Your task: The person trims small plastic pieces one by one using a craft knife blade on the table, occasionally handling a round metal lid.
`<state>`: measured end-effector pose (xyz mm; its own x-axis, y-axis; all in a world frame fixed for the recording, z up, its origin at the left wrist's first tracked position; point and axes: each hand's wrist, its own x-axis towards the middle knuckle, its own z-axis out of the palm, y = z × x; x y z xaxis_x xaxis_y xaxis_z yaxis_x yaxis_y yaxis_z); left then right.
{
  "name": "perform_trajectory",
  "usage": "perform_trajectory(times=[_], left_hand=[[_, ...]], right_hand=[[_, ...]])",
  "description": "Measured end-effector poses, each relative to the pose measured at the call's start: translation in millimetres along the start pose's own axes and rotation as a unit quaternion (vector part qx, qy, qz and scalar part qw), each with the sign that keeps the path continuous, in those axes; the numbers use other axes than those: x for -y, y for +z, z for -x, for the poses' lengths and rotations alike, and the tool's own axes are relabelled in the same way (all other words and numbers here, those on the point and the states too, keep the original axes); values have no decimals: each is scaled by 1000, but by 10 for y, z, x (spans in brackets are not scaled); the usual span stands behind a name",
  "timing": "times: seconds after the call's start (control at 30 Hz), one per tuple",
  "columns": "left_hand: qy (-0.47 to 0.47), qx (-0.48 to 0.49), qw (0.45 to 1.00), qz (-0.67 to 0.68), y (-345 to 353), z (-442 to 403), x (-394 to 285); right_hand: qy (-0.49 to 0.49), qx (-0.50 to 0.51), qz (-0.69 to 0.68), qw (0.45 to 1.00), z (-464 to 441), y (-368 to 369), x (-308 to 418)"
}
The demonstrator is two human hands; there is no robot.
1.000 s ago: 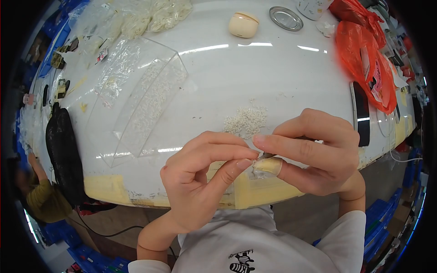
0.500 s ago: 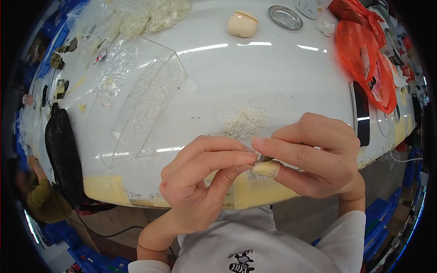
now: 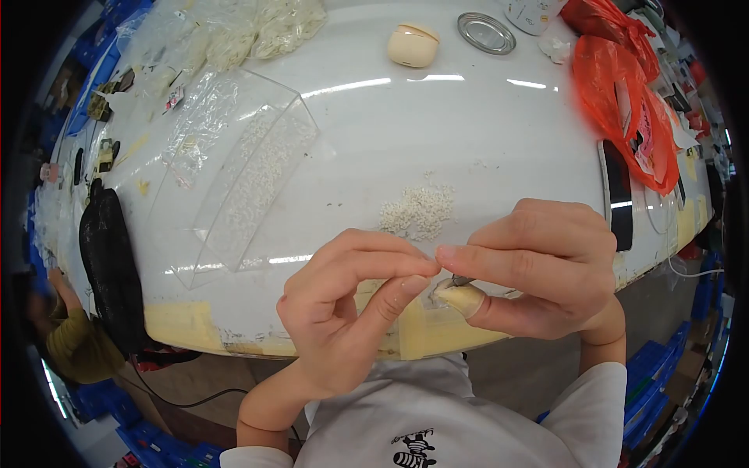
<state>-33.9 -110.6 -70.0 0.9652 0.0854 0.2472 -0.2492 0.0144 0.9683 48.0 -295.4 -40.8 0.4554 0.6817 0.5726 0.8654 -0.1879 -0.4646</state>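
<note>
My left hand is closed in a pinch, its thumb and index tips together; whatever lies between them is too small to make out. Close beside it, my right hand grips a small dark metallic piece between the fingers and the thumb. A yellowish covering wraps that thumb's tip. Both sets of fingertips nearly meet above the taped front edge of the table. Just beyond them lies a loose pile of tiny white pieces on the white tabletop.
A clear box with more white pieces lies left of the pile. Farther back are a cream case and a round metal lid. A phone and red plastic bag lie right. Another person's sleeve shows at far left.
My left fingertips have drawn slightly away from the right thumb and the dark piece. The right thumb has tilted a little lower. The white pile looks unchanged.
</note>
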Motion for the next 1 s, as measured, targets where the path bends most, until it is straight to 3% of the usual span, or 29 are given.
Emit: perform_trajectory(times=[0.23,1.0], left_hand=[[-61,-3,994,96,2,-1,-22],[-39,13,999,26,2,-14,-43]], right_hand=[[12,-21,0,1000,-4,38,11],[13,-15,5,1000,-6,36,12]])
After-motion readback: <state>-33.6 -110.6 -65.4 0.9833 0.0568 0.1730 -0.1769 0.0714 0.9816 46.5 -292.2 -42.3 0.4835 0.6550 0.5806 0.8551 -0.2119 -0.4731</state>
